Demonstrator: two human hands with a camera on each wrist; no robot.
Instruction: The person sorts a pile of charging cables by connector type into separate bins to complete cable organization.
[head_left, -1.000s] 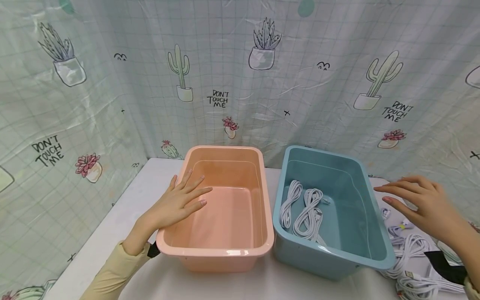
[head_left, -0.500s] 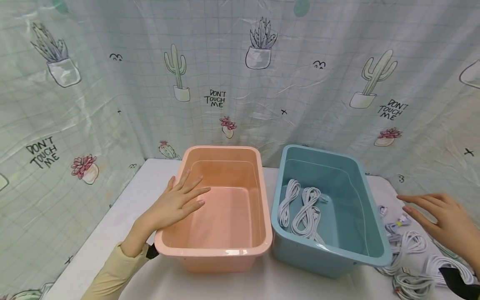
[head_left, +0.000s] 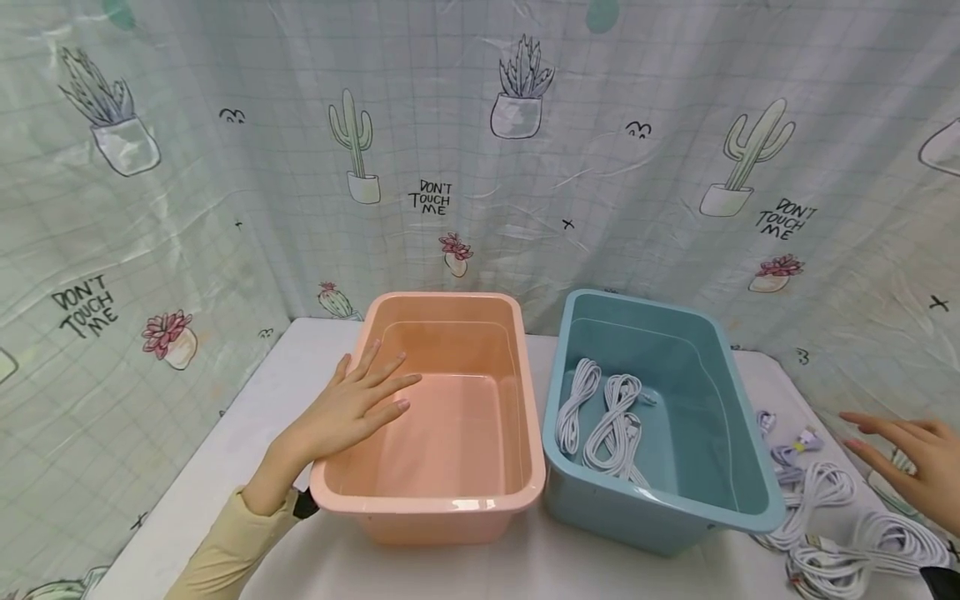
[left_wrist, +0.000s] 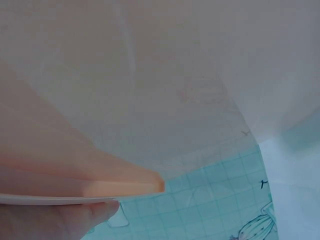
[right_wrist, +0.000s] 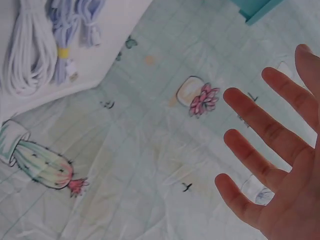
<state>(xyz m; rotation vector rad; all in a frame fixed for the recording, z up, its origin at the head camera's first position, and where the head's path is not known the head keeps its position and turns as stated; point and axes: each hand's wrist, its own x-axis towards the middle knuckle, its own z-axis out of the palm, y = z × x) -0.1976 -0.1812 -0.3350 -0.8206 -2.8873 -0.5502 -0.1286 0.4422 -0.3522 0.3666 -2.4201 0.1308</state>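
My left hand (head_left: 348, 408) rests over the left rim of a pink plastic basin (head_left: 442, 504), fingers spread above its inside; the left wrist view shows fingers (left_wrist: 65, 217) along the basin's rim (left_wrist: 125, 187). To the right stands a blue basin (head_left: 630, 533) with a few bundled white cables (head_left: 618, 425) in its left part. My right hand (head_left: 915, 458) hovers at the far right, partly out of the head view, holding nothing, its fingers apart in the right wrist view. Near it, coiled white cables (head_left: 832, 558) and a thinner purplish cable with a yellow tie (head_left: 798, 446) lie on the table.
A curtain (head_left: 472, 167) printed with cacti hangs behind and on both sides of the white table (head_left: 292, 367). The two basins stand close side by side. More cable bundles (right_wrist: 35, 55) lie near the table's right edge.
My right hand has moved right and down, away from the blue basin and past the loose cables. The left hand has stayed on the pink basin. The head view has shifted slightly.
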